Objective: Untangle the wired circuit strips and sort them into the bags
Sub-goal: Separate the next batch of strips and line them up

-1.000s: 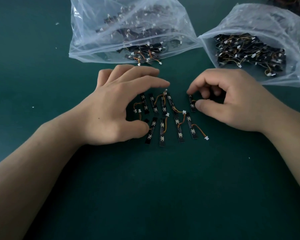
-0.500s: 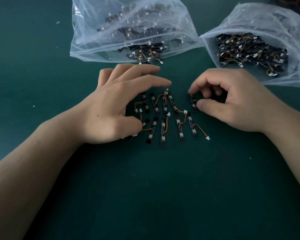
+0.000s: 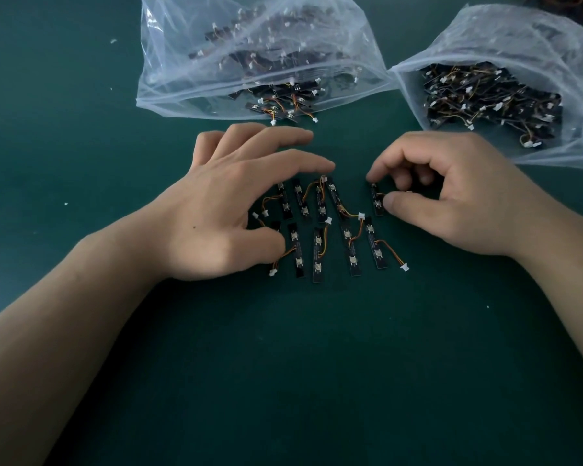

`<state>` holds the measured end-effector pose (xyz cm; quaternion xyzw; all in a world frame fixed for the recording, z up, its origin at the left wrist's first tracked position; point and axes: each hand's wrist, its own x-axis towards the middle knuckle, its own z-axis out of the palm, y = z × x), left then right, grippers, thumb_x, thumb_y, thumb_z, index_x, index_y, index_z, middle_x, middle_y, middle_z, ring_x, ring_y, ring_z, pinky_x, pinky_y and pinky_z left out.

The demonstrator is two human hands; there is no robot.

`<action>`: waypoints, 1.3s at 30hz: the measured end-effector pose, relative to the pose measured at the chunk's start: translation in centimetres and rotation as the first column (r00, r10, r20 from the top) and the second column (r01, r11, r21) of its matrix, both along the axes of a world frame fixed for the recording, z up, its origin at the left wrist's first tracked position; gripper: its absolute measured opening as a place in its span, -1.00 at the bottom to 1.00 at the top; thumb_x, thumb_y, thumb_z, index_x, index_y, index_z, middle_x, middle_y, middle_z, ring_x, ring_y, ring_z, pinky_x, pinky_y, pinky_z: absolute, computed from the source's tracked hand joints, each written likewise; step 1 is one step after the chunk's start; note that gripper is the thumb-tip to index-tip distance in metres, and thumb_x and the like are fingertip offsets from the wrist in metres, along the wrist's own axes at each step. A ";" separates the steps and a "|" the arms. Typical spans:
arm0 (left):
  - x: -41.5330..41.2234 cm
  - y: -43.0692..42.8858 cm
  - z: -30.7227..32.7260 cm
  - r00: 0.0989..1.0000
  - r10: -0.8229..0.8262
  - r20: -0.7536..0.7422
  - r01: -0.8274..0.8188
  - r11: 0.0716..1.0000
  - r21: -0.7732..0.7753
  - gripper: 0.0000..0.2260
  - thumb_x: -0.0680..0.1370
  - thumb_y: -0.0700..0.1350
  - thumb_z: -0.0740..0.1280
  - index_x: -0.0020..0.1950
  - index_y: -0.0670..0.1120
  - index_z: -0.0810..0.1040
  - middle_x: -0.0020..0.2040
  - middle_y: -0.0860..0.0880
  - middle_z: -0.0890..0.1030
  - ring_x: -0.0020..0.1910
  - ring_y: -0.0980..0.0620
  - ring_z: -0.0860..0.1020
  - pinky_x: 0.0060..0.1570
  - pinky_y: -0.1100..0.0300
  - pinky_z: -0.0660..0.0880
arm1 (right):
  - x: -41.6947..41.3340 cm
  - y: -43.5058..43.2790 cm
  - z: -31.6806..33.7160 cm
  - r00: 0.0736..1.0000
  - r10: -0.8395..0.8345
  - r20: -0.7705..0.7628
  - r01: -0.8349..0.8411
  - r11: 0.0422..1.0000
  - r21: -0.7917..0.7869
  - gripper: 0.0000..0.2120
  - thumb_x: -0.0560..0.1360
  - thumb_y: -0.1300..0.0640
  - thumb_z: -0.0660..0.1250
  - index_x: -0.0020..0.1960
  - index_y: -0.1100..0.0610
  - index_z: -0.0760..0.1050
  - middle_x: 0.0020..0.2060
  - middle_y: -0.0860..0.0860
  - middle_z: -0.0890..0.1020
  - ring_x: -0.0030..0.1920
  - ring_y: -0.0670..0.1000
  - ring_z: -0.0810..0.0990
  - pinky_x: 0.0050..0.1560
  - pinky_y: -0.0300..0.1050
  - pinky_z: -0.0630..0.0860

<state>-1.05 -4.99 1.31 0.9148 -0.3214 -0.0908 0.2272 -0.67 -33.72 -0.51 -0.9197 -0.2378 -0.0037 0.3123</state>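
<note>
Table [image 3: 81,163]: dark green top, carries everything; work area is in the middle, near both bags.
Left bag [image 3: 182,62]: clear plastic, lies flat w/ mouth toward the person, prob. so strips slide in easy; a few stick out at the mouth.
Right bag [image 3: 519,45]: clear, mouth open, holds a tangled heap.
Left hand [image 3: 223,213]: palm down over the left part of the rows, fingers spread and nearly straight, gripping nothing. Index tip touches a white plug and thumb rests on a wire, prob. to hold the rows steady.
Right hand [image 3: 451,203]: fingers curled; thumb & index pinch the single strip.
Strips [image 3: 318,253]: black w/ orange wires, two rows on the table between the hands, mostly separated.
Single strip [image 3: 377,200]: right end of upper row, apart from its neighbours.
</note>
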 end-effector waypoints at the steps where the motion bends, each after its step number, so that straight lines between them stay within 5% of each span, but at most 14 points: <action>1: 0.0 0.0 0.0 1.000 0.002 0.003 -0.002 1.000 -0.003 -0.19 0.24 0.19 0.19 0.55 0.26 0.36 0.61 0.22 0.21 0.62 0.12 0.06 0.54 -0.03 -0.05 | 0.0 0.0 0.0 1.000 0.001 0.001 -0.001 1.000 0.000 -0.79 0.42 0.02 0.43 0.06 -0.12 0.64 -0.22 -0.14 0.54 -0.24 0.02 0.47 -0.20 -0.07 0.41; 7: 0.2 -0.1 -0.6 0.997 0.072 0.040 -0.067 0.993 -0.102 -0.39 0.40 0.00 0.30 0.48 0.19 0.47 0.53 0.24 0.36 0.56 0.14 0.18 0.49 0.06 0.02 | -0.1 0.1 0.0 1.000 0.012 0.019 -0.012 1.000 -0.005 -0.80 0.43 0.03 0.43 0.05 -0.11 0.64 -0.23 -0.13 0.54 -0.23 0.01 0.49 -0.19 -0.07 0.43; 11: 0.5 -0.4 -1.1 0.952 0.291 0.099 -0.255 0.927 -0.276 -0.81 0.54 0.02 0.30 0.11 0.09 0.62 0.24 0.23 0.58 0.37 0.12 0.43 0.44 0.14 0.14 | -0.1 0.3 0.0 0.999 0.019 0.047 -0.018 1.000 -0.023 -0.82 0.47 0.01 0.42 0.06 -0.09 0.67 -0.22 -0.12 0.54 -0.23 0.00 0.50 -0.18 -0.07 0.44; 13: 0.5 -0.6 -1.2 0.923 0.372 0.101 -0.323 0.889 -0.325 -0.90 0.56 0.02 0.31 -0.05 0.06 0.61 0.12 0.18 0.62 0.25 0.09 0.51 0.47 0.00 0.25 | -0.1 0.4 -0.1 0.998 0.009 0.058 -0.008 1.000 -0.026 -0.81 0.48 -0.01 0.41 0.08 -0.11 0.67 -0.21 -0.12 0.55 -0.22 0.00 0.51 -0.18 -0.08 0.44; 17: 0.6 -0.8 -1.2 0.893 0.443 0.080 -0.396 0.858 -0.328 -0.86 0.56 0.03 0.30 -0.11 0.03 0.61 0.03 0.12 0.65 0.15 0.07 0.55 0.41 -0.17 0.35 | -0.1 0.7 -0.3 0.996 -0.011 0.085 0.013 1.000 -0.020 -0.81 0.51 -0.02 0.40 0.10 -0.13 0.67 -0.18 -0.13 0.55 -0.19 -0.04 0.53 -0.16 -0.04 0.47; 22: 0.7 -0.8 -1.3 0.920 0.378 0.102 -0.346 0.907 -0.238 -0.87 0.49 0.11 0.34 -0.11 0.13 0.65 0.10 0.25 0.61 0.27 0.14 0.45 0.37 0.23 0.14 | -0.1 0.8 -0.3 0.994 0.000 0.108 0.003 1.000 -0.027 -0.80 0.51 0.02 0.39 0.12 -0.11 0.68 -0.16 -0.14 0.56 -0.16 -0.05 0.55 -0.12 -0.05 0.48; 27: 0.7 -0.7 -1.4 0.928 0.349 0.127 -0.322 0.927 -0.194 -0.84 0.44 0.16 0.37 -0.04 0.17 0.65 0.16 0.28 0.57 0.31 0.15 0.41 0.29 0.30 0.06 | -0.1 0.7 -0.4 0.993 -0.002 0.118 0.005 1.000 -0.027 -0.78 0.52 0.06 0.44 0.17 -0.06 0.66 -0.10 -0.15 0.56 -0.11 -0.07 0.54 -0.05 -0.12 0.47; 36: 0.9 -0.5 -1.0 0.932 0.361 0.039 -0.336 0.896 -0.290 -0.81 0.47 0.13 0.36 0.04 0.16 0.66 0.06 0.22 0.65 0.27 0.12 0.49 0.47 -0.15 0.28 | -0.2 0.8 -0.3 0.989 0.006 0.145 0.000 0.999 -0.047 -0.81 0.54 0.09 0.45 0.14 -0.04 0.69 0.00 -0.09 0.60 -0.08 -0.08 0.55 0.01 -0.07 0.50; 39: 1.0 -0.7 -1.2 0.915 0.404 0.008 -0.379 0.863 -0.336 -0.82 0.50 0.09 0.33 0.02 0.13 0.68 -0.04 0.27 0.62 0.11 0.24 0.51 0.34 0.16 0.36 | -0.2 0.8 -0.3 0.989 0.007 0.145 0.001 0.999 -0.049 -0.82 0.56 0.10 0.47 0.15 -0.04 0.70 0.00 -0.10 0.60 -0.07 -0.10 0.55 0.02 -0.05 0.50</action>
